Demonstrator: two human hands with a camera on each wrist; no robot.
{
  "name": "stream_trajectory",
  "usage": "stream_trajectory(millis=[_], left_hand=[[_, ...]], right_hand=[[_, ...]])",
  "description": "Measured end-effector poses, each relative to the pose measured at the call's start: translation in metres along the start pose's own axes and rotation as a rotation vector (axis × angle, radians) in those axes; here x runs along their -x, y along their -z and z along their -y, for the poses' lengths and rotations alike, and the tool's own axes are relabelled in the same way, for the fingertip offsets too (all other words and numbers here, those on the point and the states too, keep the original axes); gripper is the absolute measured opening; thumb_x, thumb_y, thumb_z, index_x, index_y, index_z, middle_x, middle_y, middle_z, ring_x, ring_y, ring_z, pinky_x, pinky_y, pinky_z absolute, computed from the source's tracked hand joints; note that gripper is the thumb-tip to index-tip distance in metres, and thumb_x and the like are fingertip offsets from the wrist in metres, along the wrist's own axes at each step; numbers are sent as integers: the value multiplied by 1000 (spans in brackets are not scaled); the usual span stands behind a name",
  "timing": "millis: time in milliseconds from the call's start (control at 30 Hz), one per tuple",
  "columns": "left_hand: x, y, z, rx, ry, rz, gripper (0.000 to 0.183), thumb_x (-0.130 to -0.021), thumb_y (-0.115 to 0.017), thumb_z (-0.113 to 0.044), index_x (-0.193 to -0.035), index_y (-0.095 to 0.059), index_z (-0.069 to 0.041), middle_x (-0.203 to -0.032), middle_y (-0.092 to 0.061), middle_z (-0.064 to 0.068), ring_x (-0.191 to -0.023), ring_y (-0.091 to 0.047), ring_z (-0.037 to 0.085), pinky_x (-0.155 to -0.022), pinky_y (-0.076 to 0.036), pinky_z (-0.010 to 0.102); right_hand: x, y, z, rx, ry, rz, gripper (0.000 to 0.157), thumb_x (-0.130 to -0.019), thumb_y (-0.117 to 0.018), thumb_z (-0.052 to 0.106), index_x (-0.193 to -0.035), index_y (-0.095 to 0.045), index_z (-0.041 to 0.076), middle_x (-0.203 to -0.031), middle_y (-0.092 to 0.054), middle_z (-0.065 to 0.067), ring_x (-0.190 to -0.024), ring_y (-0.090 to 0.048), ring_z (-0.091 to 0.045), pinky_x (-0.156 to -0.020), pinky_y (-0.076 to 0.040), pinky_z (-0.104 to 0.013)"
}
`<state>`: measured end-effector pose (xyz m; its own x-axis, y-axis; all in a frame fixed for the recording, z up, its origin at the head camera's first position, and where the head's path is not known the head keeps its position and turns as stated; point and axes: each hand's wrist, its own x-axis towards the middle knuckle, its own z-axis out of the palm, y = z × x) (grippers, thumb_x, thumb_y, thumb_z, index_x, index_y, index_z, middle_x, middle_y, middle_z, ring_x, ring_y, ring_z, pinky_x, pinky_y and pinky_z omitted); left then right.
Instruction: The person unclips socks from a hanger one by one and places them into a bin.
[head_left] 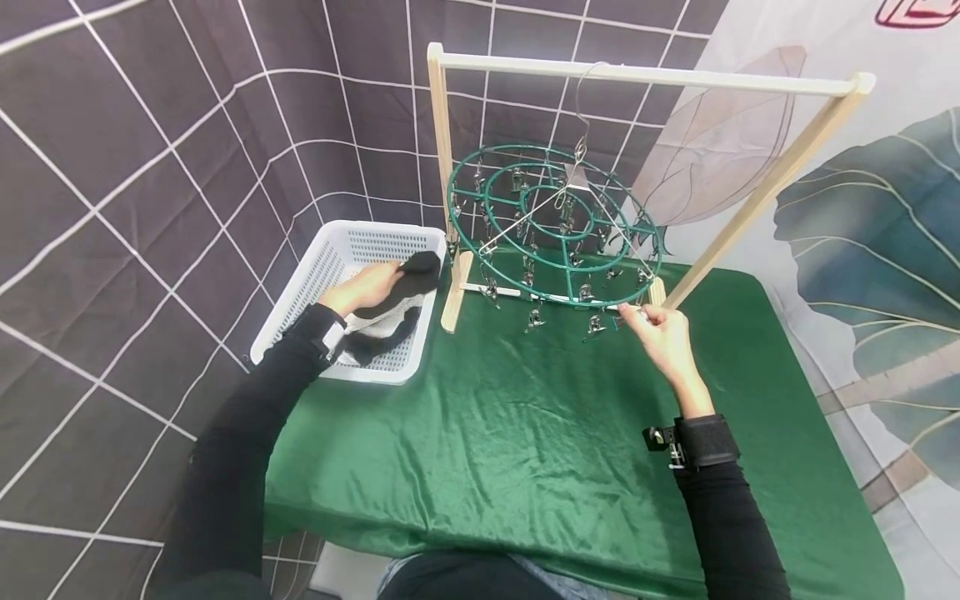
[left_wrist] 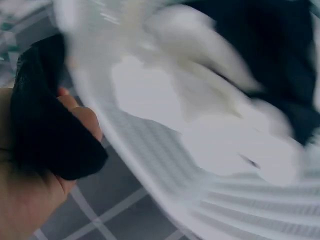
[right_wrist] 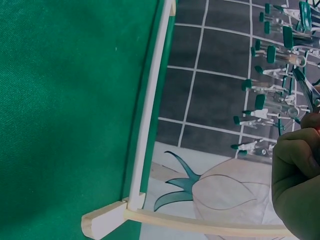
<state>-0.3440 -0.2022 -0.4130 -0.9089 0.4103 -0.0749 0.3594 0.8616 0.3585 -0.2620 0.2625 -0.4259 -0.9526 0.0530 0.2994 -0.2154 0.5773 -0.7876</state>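
Observation:
My left hand (head_left: 367, 287) is over the white basket (head_left: 288, 308), gripping a black sock (left_wrist: 55, 135) with curled fingers. Beneath it in the basket lie white socks (left_wrist: 200, 95) and more dark cloth (left_wrist: 265, 45). My right hand (head_left: 663, 337) is at the near right rim of a round green clip hanger (head_left: 553, 300). Between its thumb and finger it pinches one of the hanger's clips (right_wrist: 305, 89), partly hidden by the fingers. Several other metal clips (head_left: 534, 318) with green tips dangle from the rings.
The hanger hangs by a hook (head_left: 581, 108) from a wooden rack (head_left: 645, 75). The rack's feet (head_left: 456, 292) stand on a table with a green cloth (head_left: 525, 433). Behind are a grey checked curtain (head_left: 187, 208) and a printed white sheet (head_left: 750, 167).

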Motion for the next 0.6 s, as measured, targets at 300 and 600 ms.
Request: stream_trajectory(millis=[300, 600], left_hand=[[-13, -22, 46, -100, 165, 184, 37, -108, -29, -14, -122, -50, 14, -124, -59, 38, -123, -57, 52, -106, -45, 57], [-20, -34, 46, -216, 284, 294, 55, -110, -24, -25, -147, -34, 13, -148, -45, 34, -137, -45, 53, -112, -40, 62]], right_hand=[[-4, -1, -13, 20, 9, -1, 48, -96, -69, 24, -57, -44, 9, -50, -31, 20, -46, -25, 3, -43, -18, -23], [-4, 0, -14, 35, 0, 7, 47, -96, -68, 22, -58, -44, 6, -49, -28, 20, -45, -23, 5, -44, -17, -22]])
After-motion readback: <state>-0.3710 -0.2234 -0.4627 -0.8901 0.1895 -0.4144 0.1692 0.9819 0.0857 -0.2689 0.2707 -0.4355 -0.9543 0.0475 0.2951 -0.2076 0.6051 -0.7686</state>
